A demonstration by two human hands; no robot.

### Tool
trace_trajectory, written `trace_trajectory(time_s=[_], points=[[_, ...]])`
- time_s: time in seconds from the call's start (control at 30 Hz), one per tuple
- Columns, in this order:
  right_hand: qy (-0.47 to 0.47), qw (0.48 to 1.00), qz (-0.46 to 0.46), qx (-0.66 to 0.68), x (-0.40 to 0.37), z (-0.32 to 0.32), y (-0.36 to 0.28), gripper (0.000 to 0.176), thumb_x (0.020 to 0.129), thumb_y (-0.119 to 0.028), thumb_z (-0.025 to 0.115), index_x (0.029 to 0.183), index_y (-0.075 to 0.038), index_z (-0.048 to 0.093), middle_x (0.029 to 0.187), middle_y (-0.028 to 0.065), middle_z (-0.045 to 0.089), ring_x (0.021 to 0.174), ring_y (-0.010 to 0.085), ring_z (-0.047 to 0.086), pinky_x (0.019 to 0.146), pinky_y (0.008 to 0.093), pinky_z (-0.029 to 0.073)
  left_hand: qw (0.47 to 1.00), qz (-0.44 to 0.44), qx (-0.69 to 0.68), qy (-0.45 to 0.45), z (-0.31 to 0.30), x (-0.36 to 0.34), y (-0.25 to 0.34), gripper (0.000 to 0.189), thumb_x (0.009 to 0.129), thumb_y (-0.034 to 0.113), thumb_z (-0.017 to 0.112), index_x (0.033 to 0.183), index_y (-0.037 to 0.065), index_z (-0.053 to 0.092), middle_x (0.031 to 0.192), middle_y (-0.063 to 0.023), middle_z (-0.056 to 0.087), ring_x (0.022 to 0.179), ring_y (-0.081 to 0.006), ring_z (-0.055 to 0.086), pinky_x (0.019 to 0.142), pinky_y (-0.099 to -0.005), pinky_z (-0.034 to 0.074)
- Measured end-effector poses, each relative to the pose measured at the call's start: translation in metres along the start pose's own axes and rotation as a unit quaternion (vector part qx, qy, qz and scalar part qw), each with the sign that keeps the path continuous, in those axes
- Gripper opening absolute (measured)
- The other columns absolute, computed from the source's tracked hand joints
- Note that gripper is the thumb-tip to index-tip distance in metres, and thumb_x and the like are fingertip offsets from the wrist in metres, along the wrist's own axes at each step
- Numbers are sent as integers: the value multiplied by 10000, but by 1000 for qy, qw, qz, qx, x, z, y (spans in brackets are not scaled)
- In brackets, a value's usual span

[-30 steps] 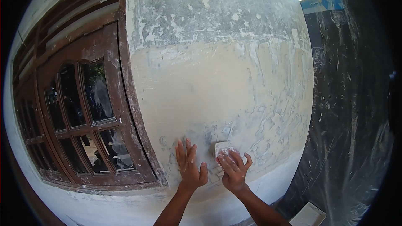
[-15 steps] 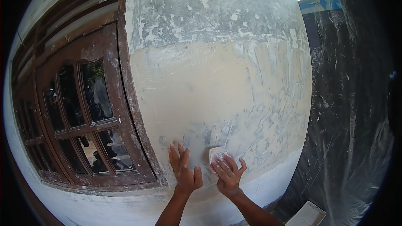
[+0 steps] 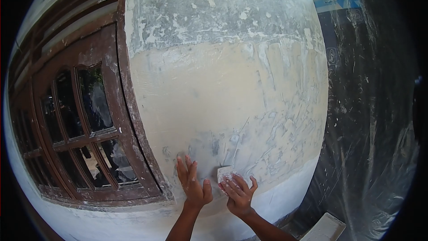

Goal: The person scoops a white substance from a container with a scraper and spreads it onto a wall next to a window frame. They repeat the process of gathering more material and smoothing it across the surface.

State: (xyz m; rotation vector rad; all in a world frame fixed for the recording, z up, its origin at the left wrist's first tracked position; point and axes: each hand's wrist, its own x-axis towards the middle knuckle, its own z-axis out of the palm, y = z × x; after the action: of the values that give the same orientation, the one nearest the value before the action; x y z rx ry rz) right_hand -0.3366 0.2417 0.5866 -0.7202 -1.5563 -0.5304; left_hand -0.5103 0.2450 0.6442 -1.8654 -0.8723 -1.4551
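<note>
My right hand point(image 3: 238, 193) grips a flat, pale putty scraper point(image 3: 226, 172) smeared with white paste. Its blade lies against the lower part of the wall point(image 3: 200, 89), with the fingers spread over its back. To its left, my left hand point(image 3: 192, 186) is raised with fingers stretched out and thumb apart, holding nothing. Those fingertips are right at the wall surface. Smooth cream putty covers the middle of the wall, while streaks and grey patches show around the scraper and toward the right.
A brown wooden window point(image 3: 84, 125) with glass panes stands left of the wall, its frame marked with white. Dark plastic sheeting point(image 3: 370, 107) hangs on the right. At the lower right sits a pale tray point(image 3: 327, 228). Bare, patchy grey wall continues above the putty.
My right hand has moved the scraper a little lower on the wall. My left hand keeps nearly the same pose, and the whole view has shifted slightly.
</note>
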Motion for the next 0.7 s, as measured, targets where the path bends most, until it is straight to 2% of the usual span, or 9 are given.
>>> trace_trajectory(time_s=[0.07,0.1,0.13,0.23,0.33,0.4,0.47,0.57,0.7], points=[[64,998,6,8,45,-16,9,451,788,52,638,1195,-113,743,1238,42,736,1261,288,600,1127,521,233,1000,-8,-27,14,4,0,-4,619,966,193,449,1505,-77,311,1608,-424,82,1499,-573,193,1197,-642,215],[88,996,18,-15,79,-24,19,438,814,55,615,1209,-93,734,1277,75,720,1269,299,595,1123,508,253,998,-19,-56,29,5,-2,-4,618,969,193,452,1507,-75,310,1613,-419,77,1498,-572,197,1197,-642,216],[141,990,16,-13,113,-25,27,468,834,111,597,1256,-57,713,1297,123,709,1275,336,604,1108,448,307,998,-22,-58,27,6,-2,-3,618,969,193,452,1507,-75,310,1613,-419,77,1498,-572,197,1197,-642,216],[149,987,13,-61,166,-11,58,538,817,120,585,1305,-78,694,1393,94,656,1359,330,536,1121,450,284,997,-25,-65,42,11,0,4,614,978,197,451,1512,-68,306,1613,-414,75,1497,-570,203,1197,-639,225],[83,994,15,-69,139,14,51,523,808,93,602,1282,-101,709,1398,84,651,1372,323,523,1139,483,244,997,-28,-68,32,15,0,12,609,984,200,448,1514,-65,306,1609,-420,74,1496,-570,204,1196,-637,231],[50,998,-3,-31,78,25,34,486,808,66,620,1251,-107,722,1357,77,674,1370,316,527,1147,511,216,992,-26,-103,63,21,0,12,604,981,253,467,1487,-57,353,1573,-367,332,1492,-582,195,1177,-704,116],[-10,999,17,31,17,21,11,441,817,60,621,1210,-104,735,1308,76,701,1352,325,554,1166,521,196,993,-18,-101,65,21,-1,7,605,983,257,465,1489,-55,350,1576,-362,331,1494,-581,194,1178,-702,115],[-23,998,15,53,-6,2,7,374,842,44,630,1172,-93,744,1271,86,719,1327,345,583,1186,525,185,994,-12,-82,64,16,0,1,606,983,256,464,1490,-54,348,1577,-360,332,1495,-580,191,1180,-700,113],[130,991,-1,-28,92,-19,49,375,886,57,605,1223,-57,725,1331,135,689,1361,371,554,1197,525,199,992,-27,-100,66,17,-2,1,607,974,241,466,1489,-59,346,1576,-363,331,1497,-581,187,1180,-702,111]])
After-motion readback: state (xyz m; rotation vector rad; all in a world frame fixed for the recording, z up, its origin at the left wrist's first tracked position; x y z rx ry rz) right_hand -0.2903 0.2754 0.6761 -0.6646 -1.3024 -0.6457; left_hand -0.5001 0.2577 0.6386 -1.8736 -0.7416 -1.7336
